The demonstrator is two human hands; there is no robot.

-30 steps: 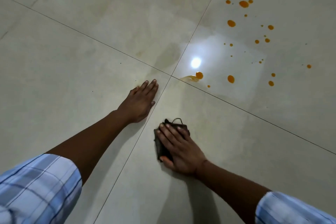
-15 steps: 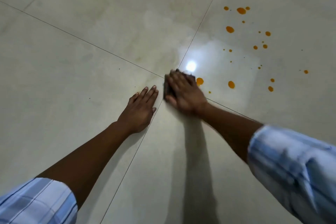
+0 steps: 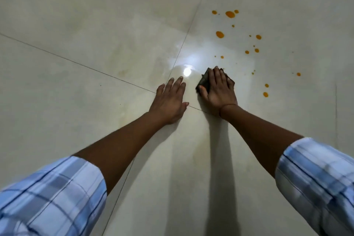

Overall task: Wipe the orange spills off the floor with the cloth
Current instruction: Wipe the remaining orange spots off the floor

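A dark cloth (image 3: 204, 82) lies on the pale tiled floor under my right hand (image 3: 218, 90), which presses it down with straight fingers; only its left edge shows. My left hand (image 3: 170, 101) rests flat on the floor just to the left, fingers spread, over a tile joint. Several orange drops are scattered beyond and right of the cloth: a large one (image 3: 229, 14) at the far side, another (image 3: 220, 34) nearer, and two (image 3: 265, 94) at the right. A wet sheen with a bright light reflection (image 3: 187, 72) lies between the hands.
Glossy cream floor tiles (image 3: 95, 25) with thin dark joints fill the view. A faint yellowish smear (image 3: 122, 72) marks the tile left of the reflection. My blue checked sleeves sit at the bottom corners.
My right hand slid the cloth forward and to the right, over the two orange drops near the tile joint, which no longer show. My left hand stayed planted on the floor.
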